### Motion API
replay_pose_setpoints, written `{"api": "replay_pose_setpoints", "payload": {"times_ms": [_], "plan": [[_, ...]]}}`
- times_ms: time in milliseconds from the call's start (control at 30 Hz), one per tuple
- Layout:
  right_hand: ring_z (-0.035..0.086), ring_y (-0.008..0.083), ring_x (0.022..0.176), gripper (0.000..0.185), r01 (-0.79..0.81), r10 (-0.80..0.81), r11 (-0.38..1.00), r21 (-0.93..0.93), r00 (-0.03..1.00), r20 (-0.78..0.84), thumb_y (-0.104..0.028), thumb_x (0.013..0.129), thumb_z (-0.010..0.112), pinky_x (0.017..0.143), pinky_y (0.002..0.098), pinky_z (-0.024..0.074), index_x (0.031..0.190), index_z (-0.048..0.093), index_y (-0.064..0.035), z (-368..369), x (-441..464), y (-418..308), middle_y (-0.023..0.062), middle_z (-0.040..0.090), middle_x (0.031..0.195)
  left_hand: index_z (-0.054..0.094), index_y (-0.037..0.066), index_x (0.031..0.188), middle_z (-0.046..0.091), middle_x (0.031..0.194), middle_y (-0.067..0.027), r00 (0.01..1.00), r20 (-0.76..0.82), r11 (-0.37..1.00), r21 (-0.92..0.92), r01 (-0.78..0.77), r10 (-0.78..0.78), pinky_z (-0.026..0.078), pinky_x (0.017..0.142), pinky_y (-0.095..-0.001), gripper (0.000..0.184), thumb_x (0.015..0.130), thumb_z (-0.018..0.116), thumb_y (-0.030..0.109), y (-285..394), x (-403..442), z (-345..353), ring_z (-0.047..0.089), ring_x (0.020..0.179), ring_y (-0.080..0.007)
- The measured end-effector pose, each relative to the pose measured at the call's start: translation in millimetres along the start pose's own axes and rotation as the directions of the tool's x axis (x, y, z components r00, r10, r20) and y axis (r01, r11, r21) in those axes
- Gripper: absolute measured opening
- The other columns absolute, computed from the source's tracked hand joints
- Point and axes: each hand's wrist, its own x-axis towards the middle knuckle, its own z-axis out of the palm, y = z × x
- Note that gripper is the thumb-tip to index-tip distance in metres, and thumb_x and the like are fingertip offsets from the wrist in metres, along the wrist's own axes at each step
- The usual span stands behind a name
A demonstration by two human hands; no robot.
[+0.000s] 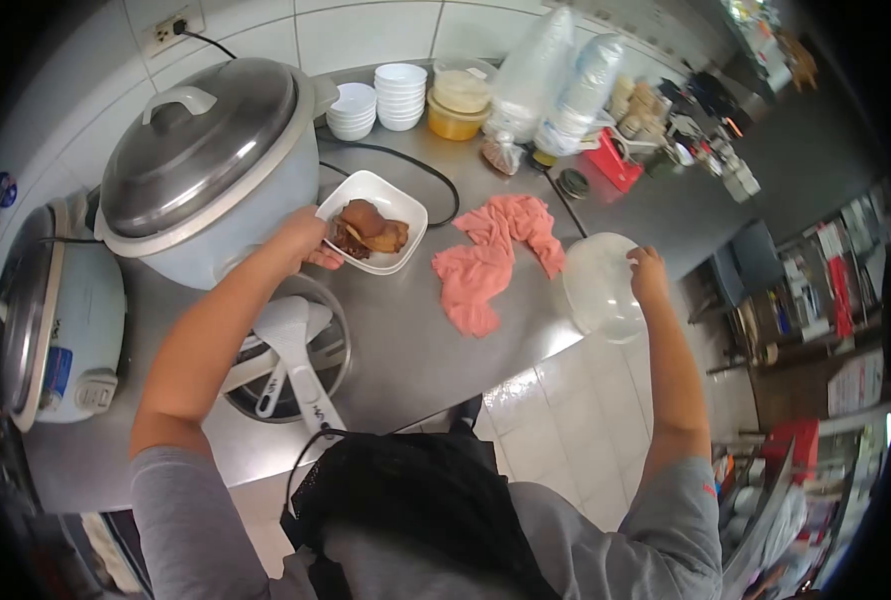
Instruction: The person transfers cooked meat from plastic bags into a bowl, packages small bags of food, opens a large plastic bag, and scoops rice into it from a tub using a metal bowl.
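My left hand (306, 243) grips the near left edge of a white square bowl (413, 215), which holds brown pieces of food (371, 228) and is tilted a little. On the right, my right hand (648, 272) pinches the rim of a translucent round plastic bowl or lid (603, 288) at the counter's edge. Between the two hands a crumpled pink cloth (486, 262) lies on the steel counter. Below my left forearm, white rice paddles (296, 345) rest across a round metal pot (343, 350).
A large rice cooker (206, 150) and a smaller one (66, 310) stand at the left. Stacked small white bowls (401, 97), lidded tubs (458, 105) and plastic-wrapped stacks (536, 75) line the wall. A red basket (614, 162) sits farther right. A black cord crosses the counter.
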Motion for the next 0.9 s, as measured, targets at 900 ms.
{"api": "replay_pose_setpoints", "payload": {"times_ms": [900], "plan": [[0.055,0.0334,0.097,0.024,0.327,-0.365,0.549,0.769,0.922,-0.131,-0.017,0.075,0.071,0.08,0.0455,0.0447,0.095,0.065,-0.0063,126,194,-163,0.0126,0.06,0.099,0.062,0.008,0.092,0.061,0.087,-0.0061,0.702,-0.032,0.527,0.685,-0.503,0.712,0.048,0.073,-0.0384,0.023,0.078,0.066,0.027,-83,29,260,0.061,0.084,-0.0274]]}}
